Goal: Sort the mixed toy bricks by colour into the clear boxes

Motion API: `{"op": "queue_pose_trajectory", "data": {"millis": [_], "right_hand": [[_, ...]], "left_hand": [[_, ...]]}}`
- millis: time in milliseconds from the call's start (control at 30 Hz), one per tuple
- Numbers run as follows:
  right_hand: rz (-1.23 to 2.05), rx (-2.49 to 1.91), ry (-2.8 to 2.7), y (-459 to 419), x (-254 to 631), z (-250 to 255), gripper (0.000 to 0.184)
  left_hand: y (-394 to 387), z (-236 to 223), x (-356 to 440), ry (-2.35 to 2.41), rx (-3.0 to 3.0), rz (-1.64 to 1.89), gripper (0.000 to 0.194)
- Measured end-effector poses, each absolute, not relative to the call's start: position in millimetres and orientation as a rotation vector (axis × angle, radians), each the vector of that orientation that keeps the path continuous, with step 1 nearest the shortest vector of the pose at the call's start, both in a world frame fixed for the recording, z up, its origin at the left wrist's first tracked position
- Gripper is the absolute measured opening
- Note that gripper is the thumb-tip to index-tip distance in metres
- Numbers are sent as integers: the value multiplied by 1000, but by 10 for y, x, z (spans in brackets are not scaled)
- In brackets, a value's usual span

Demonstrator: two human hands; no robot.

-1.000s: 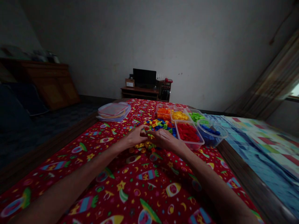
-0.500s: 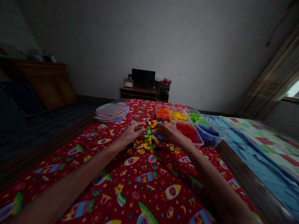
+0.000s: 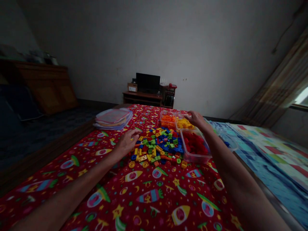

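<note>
Building bricks [image 3: 156, 144] in several colours lie in a loose pile on the red patterned cloth [image 3: 144, 179]. My left hand [image 3: 126, 142] is at the pile's left edge, with thumb and fingers loosely curved and a gap between them; a bit of yellow shows by the fingertips. Farther right, my right hand [image 3: 197, 119] hovers at the box of yellow bricks [image 3: 184, 123], fingers pointing left over it and apart, with no brick visible in them. Under my right forearm stands a clear box of red bricks [image 3: 196, 143]. Left of the yellow ones is a box of orange bricks [image 3: 167, 120].
A stack of clear lids [image 3: 113, 118] lies at the table's far left. Partly hidden behind my right arm is a round tub [image 3: 232, 145] with blue bricks. To the right is a bed with a blue cover [image 3: 267, 160]. A monitor [image 3: 148, 82] stands by the wall.
My right hand has moved from the pile, right and away from me, to the yellow box. My left hand has drawn back slightly left, uncovering more of the pile.
</note>
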State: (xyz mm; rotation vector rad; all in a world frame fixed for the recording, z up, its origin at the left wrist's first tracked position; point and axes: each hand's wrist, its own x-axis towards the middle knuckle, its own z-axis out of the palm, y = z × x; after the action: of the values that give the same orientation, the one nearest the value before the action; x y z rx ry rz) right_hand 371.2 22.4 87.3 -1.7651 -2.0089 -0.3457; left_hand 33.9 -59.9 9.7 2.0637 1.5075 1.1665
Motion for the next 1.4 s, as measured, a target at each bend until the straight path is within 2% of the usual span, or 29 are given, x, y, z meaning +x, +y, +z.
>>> {"op": "queue_pose_trajectory", "data": {"millis": [167,233,400,600,967,1167,1300,1400], "right_hand": [[-237,-1440,-2209,-278,3437,825,27],[-133,-1313,-2341,-542,3258,749,24],[-14,-1182,-2502,-874,2850,454,17],[-78,-1203,-2666,-796,2682,180,23],[-100,-1252,-2611,-819,2830,282,24],[-177,-1379,-2529,-689,2715,450,26],[-152,-1413,-2510,-426,2469,511,27],[-86,-1312,-2570,-220,2239,429,33]], "left_hand": [[-538,-140,263,1798,2098,936,55],[-549,-239,278,1773,2043,875,55],[-645,-364,449,1543,2086,973,48],[-678,-294,710,1516,2079,1067,48],[-30,148,793,1504,1907,1264,38],[351,95,429,1644,2052,990,32],[438,-23,289,1442,2068,801,20],[419,-87,247,1274,2018,787,24]]}}
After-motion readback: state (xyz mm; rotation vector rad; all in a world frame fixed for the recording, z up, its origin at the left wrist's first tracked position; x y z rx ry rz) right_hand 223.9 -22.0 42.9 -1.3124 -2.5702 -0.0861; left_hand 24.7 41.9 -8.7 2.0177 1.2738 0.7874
